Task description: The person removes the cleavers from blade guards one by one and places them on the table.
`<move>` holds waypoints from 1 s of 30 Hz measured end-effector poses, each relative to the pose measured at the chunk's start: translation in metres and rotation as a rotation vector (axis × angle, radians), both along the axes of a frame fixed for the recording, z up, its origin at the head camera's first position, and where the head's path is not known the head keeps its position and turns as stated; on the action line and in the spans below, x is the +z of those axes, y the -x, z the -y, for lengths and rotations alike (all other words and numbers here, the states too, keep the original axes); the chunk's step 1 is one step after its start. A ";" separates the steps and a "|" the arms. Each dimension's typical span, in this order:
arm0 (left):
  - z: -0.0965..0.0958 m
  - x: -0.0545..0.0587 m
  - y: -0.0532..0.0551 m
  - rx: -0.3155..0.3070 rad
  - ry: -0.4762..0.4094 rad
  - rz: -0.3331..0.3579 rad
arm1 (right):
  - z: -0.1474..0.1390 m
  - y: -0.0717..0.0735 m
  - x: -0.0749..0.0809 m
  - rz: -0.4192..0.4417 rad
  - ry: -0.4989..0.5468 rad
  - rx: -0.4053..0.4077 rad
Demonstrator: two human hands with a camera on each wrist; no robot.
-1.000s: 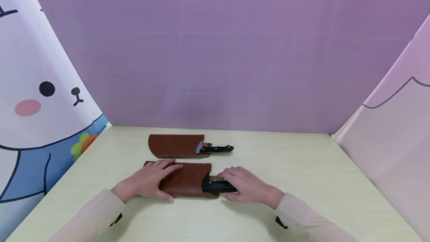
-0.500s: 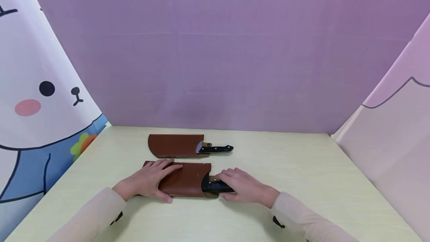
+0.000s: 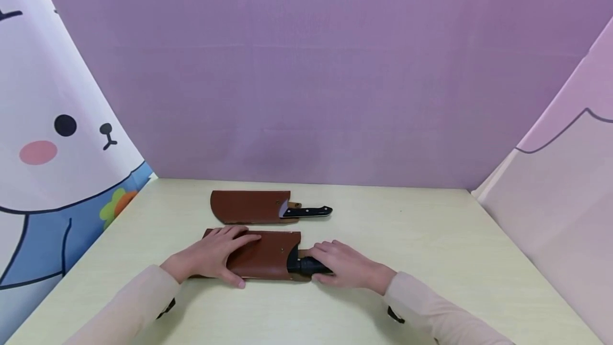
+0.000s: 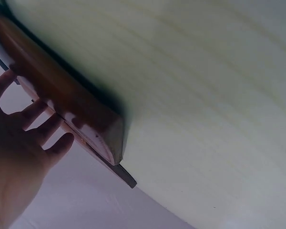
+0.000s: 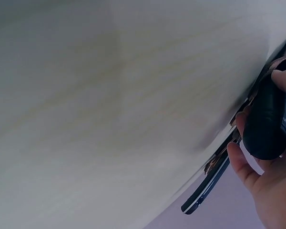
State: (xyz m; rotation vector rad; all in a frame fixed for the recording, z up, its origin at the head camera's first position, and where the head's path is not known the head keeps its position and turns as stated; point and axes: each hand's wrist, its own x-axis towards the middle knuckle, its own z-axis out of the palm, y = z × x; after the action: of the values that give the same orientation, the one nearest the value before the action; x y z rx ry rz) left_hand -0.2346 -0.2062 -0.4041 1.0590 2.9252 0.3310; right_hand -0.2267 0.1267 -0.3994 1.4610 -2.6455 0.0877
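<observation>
My left hand [image 3: 213,256] rests spread over the closed end of the nearer brown knife sheath [image 3: 268,254], thumb along its near edge. The left wrist view shows the fingers [image 4: 40,110] reaching across the brown sheath. With my right hand [image 3: 348,268] I grip the black handle [image 3: 313,265] of a knife whose blade is inside that sheath; only a dark part shows at the mouth. In the right wrist view the thick handle's rounded end [image 5: 266,133] shows between thumb and fingers. A small tan strap lies by the handle, partly covered by my right hand.
Behind lies a second brown sheath [image 3: 249,206] with a knife in it, its black riveted handle [image 3: 308,211] pointing right. Both sit on a pale wood table [image 3: 431,233]. A purple cloth wall [image 3: 306,79] stands at the back, printed cloths at both sides.
Both hands keep their places on the sheath and handle. My right hand has shifted slightly left along the handle over the last second, covering more of the strap.
</observation>
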 end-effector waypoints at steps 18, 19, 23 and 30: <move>-0.002 -0.001 0.004 0.000 0.007 -0.031 | -0.001 0.002 -0.002 -0.030 0.030 0.030; -0.002 -0.001 0.004 0.001 0.009 -0.037 | -0.001 0.002 -0.002 -0.030 0.033 0.033; -0.002 -0.002 0.003 0.002 0.012 -0.065 | -0.001 0.002 -0.002 -0.016 0.043 0.035; -0.002 -0.002 0.001 -0.001 0.012 -0.082 | -0.001 0.002 -0.003 0.019 0.051 0.033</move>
State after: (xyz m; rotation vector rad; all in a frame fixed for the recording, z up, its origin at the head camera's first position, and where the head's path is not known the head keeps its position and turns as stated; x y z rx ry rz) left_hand -0.2360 -0.2039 -0.4061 1.0982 2.9946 0.2758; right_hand -0.2286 0.1276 -0.4022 1.4949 -2.6143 0.1722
